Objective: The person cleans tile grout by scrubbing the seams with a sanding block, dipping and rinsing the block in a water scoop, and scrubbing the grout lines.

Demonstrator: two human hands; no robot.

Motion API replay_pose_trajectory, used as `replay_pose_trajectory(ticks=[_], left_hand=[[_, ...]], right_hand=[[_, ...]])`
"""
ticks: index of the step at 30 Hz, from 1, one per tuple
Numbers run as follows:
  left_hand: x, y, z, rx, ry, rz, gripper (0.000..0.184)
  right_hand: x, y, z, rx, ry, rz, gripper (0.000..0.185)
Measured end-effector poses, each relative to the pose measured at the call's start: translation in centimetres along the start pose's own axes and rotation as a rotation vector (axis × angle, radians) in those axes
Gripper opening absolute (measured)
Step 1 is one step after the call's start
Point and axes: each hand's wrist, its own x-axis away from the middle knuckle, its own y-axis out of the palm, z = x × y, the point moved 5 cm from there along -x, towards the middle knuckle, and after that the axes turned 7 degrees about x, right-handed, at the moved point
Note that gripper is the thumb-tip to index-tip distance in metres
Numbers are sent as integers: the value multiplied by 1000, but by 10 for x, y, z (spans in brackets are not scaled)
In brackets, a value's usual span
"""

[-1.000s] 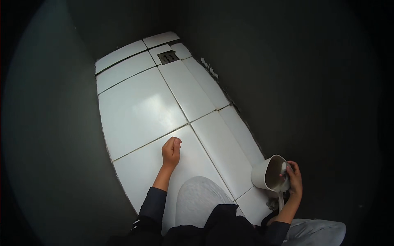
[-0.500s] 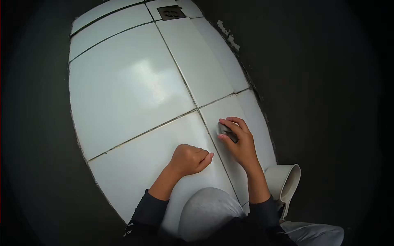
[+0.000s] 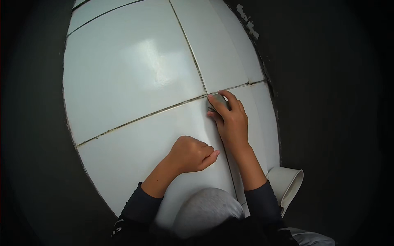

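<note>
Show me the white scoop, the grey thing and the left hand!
White scoop point(image 3: 280, 178): head view, on its outer wall.
Grey thing point(image 3: 220, 99): head view, on an uncovered part.
Left hand point(image 3: 189, 155): head view, on its back.

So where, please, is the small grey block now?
In the head view, the block is slightly right of centre, held in the right hand, beside the dark grout crossing between white tiles.

The left hand point(image 3: 193, 156) has open tiles point(image 3: 135, 78) ahead, walls point(image 3: 328, 106) either side.
</note>
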Motion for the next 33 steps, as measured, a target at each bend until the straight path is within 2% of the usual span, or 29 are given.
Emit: replay_pose_trajectory(ticks=[3,8,15,21,28,33], left_hand=[[1,0,0,11,5,-8,35],[2,0,-1,48,28,70,38],[1,-1,2,22,33,40,38],[2,-2,-1,23,39,69,37],[0,-1,2,15,31,37,38],[2,0,1,16,35,53,38]], right_hand=[[4,1,0,-16,-32,-6,40],[70,-22,-1,52,-22,-54,44],[-1,3,-4,52,-55,40,45],[85,-26,-2,67,0,-44,47],[2,6,-8,84,-34,38,41],[77,-18,-3,97,-3,-8,46]])
